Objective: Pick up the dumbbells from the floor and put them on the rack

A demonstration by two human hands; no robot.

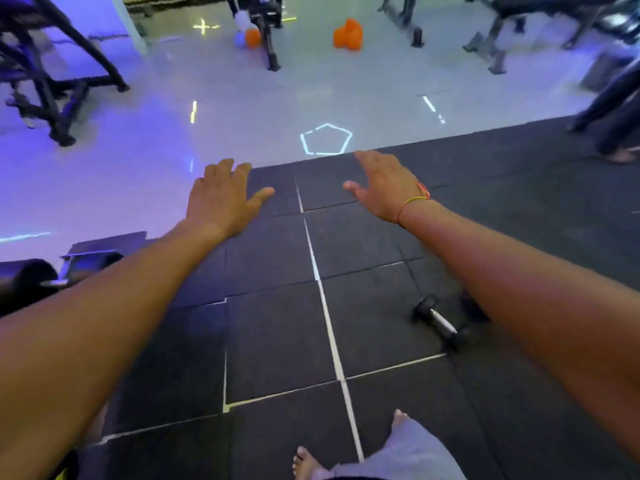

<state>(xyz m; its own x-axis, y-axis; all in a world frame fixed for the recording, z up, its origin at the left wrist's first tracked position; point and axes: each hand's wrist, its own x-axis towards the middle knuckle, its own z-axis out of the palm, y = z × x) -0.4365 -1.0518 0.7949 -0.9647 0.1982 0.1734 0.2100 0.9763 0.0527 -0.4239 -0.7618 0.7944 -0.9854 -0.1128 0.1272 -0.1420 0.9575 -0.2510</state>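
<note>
- Both arms were stretched out forward and level, palms down, well above the floor; the person appeared to be between lifts, with nothing carried, which suggested a reach or a balance pose and not a grip.
- The left hand (221,195) was flat and empty, its fingers held loosely side by side with the thumb angled out to the side; it touched nothing.
- The right hand (384,187) was likewise empty, fingers extended and slightly apart, thumb pointing inward toward the other hand. A thin orange-and-yellow thread (414,202) circled its wrist.
- The task's thing, a small black dumbbell (440,322) with a bright metal handle, lay on the dark rubber mat (277,341) below the right forearm, near the person's bare feet (304,462). Part of it was hidden by the arm, and a second dark shape just beside it could not be made out.
- It lay on its side, handle clear of the mat between the two heads, so a hand could likely close round the handle from above.
- No rack could be identified with certainty; a dark, shelf-like edge at the far left (90,258) was too dim to tell.
- Orange weights (348,34) sat on the pale tiled floor (242,109) well apart from the hands, beside gym frames.
- By the look of it, the pick-up was not yet begun: both hands were far from the dumbbell, and stooping would be needed first.
</note>
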